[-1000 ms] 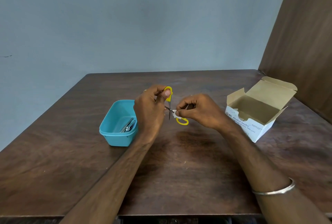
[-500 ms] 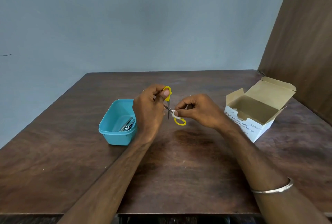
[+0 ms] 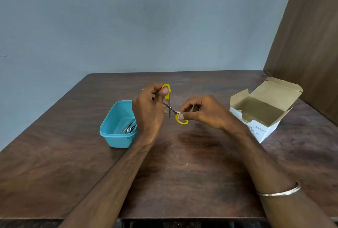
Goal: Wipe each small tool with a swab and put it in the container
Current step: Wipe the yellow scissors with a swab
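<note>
Small scissors (image 3: pixel 170 108) with yellow handles hang open above the middle of the table. My left hand (image 3: pixel 149 110) grips the upper yellow handle between thumb and fingers. My right hand (image 3: pixel 203 111) pinches a small white swab (image 3: pixel 178 113) against the scissors just above the lower yellow loop. A teal plastic container (image 3: pixel 117 131) stands left of my left hand, with metal tools (image 3: pixel 129 128) lying inside it, among them a nail clipper.
An open white cardboard swab box (image 3: pixel 263 112) stands at the right on the dark wooden table (image 3: pixel 192 173). A brown wooden panel (image 3: pixel 311 45) rises along the table's right side. A grey wall stands behind the far edge.
The swab in my right hand has slid slightly along the scissors toward the lower handle. Both hands stay in nearly the same place.
</note>
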Available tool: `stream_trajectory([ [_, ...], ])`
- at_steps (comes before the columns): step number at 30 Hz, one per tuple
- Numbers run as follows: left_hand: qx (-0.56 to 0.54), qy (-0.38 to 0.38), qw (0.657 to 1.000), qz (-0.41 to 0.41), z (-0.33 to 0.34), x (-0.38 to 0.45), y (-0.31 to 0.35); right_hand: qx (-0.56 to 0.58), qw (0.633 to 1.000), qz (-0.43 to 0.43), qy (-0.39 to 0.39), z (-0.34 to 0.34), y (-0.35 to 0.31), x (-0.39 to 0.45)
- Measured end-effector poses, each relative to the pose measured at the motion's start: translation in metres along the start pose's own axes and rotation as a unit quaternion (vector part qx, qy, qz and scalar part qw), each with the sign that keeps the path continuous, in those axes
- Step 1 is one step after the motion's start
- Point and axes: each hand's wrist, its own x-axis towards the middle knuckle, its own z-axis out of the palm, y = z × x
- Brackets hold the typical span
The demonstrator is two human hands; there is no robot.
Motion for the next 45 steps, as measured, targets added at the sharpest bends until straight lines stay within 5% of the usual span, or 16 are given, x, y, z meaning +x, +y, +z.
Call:
stream_trajectory([
  [5,-0.012,-0.001,1.000,-0.009,-0.002,0.000,0.003,-0.021,1.000,-0.001,-0.009,0.003,0.000,0.001],
  [9,-0.043,-0.017,0.998,-0.033,-0.001,0.000,0.004,0.102,0.995,-0.006,0.007,-0.001,0.001,0.001],
  [16,-0.126,-0.089,0.983,-0.099,0.006,-0.008,0.000,0.252,0.953,0.042,0.162,0.007,-0.005,0.005],
  [31,-0.171,-0.105,0.971,-0.130,0.009,-0.014,0.005,0.433,0.896,0.085,0.052,0.018,-0.007,0.005],
  [34,-0.132,-0.137,0.979,-0.080,0.009,-0.015,0.003,0.477,0.871,0.095,0.070,0.017,-0.011,0.006],
  [36,-0.013,-0.157,0.987,0.034,0.008,-0.015,-0.002,0.490,0.860,0.111,0.091,0.014,-0.012,0.006],
  [39,0.156,-0.186,0.951,0.190,0.011,-0.018,-0.006,0.494,0.852,0.126,0.120,0.009,-0.009,0.007],
  [45,0.181,-0.200,0.919,0.286,0.015,-0.023,-0.011,0.465,0.871,0.123,0.100,0.017,-0.005,0.008],
])
